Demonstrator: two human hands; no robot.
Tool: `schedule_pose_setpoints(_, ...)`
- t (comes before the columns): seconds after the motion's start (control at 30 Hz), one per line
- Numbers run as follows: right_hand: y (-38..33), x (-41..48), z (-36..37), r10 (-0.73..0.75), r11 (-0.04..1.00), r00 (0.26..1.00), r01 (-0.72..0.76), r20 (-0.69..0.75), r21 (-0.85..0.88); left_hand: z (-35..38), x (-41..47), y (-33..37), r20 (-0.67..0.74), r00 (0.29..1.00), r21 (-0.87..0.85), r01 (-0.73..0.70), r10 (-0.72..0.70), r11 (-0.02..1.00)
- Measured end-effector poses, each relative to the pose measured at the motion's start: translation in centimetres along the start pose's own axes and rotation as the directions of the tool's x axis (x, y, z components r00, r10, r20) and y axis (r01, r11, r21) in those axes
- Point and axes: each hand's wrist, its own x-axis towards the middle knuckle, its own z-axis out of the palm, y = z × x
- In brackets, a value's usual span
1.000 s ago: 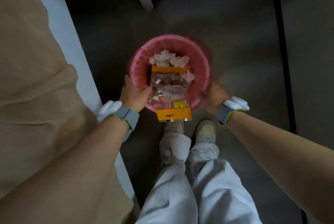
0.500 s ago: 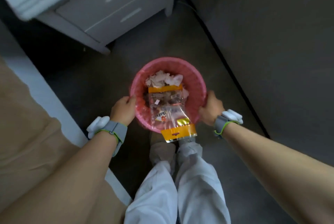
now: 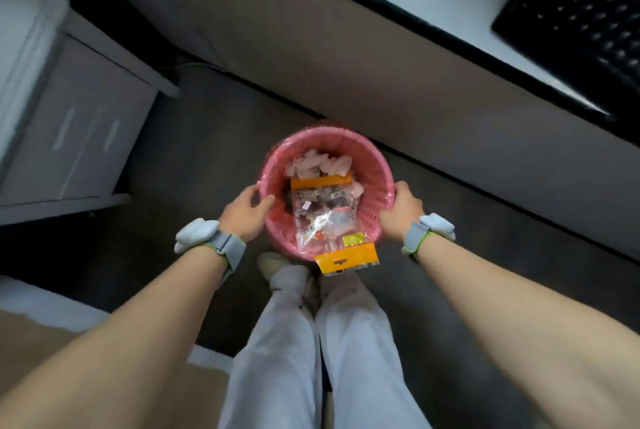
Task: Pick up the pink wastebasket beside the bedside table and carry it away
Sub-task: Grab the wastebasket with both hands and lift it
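The pink wastebasket [image 3: 375, 165] is held in front of me above the dark floor, over my feet. It holds crumpled white paper [image 3: 318, 165] and a clear snack bag with orange bands [image 3: 332, 220] that sticks out over the near rim. My left hand [image 3: 244, 212] grips the rim on the left side. On the opposite side, my right hand [image 3: 401, 208] clasps the rim. The grey bedside table [image 3: 79, 123] stands to the left, apart from the basket.
A wall with a dark baseboard [image 3: 450, 99] runs diagonally behind the basket. A black perforated panel [image 3: 575, 20] sits at the top right. The bed's white edge and tan cover [image 3: 41, 335] lie at the lower left. My white-trousered legs [image 3: 311, 352] are below the basket.
The view has swung to the right: the bedside table slid from top centre to far left and the wall now crosses behind the basket. Both hands keep their grip on the rim.
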Motion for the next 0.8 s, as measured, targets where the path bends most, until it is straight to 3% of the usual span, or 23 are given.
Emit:
schedule_pose_setpoints(0.23,10.3,0.3,-3.1,0.140,0.969,0.990,-0.135,-0.011,0.209,6.4,-1.4,7.7,0.126,0.991,0.217,-0.062,0.035,0.974)
schedule_pose_setpoints(0.4,19.0,1.1,-2.8,0.286,0.874,0.958,-0.256,-0.012,0.413,13.2,0.4,11.1,0.237,0.965,0.327,-0.187,0.111,0.926)
schedule_pose_setpoints(0.67,32.4,3.1,1.5,0.610,0.493,0.783,-0.493,0.119,0.717,25.9,1.1,16.9,0.559,0.794,0.494,-0.549,0.237,0.674)
schedule_pose_setpoints(0.8,36.8,5.3,3.6,0.743,0.307,0.649,-0.550,0.166,0.777,31.5,3.3,17.9,0.704,0.678,0.552,-0.709,0.211,0.439)
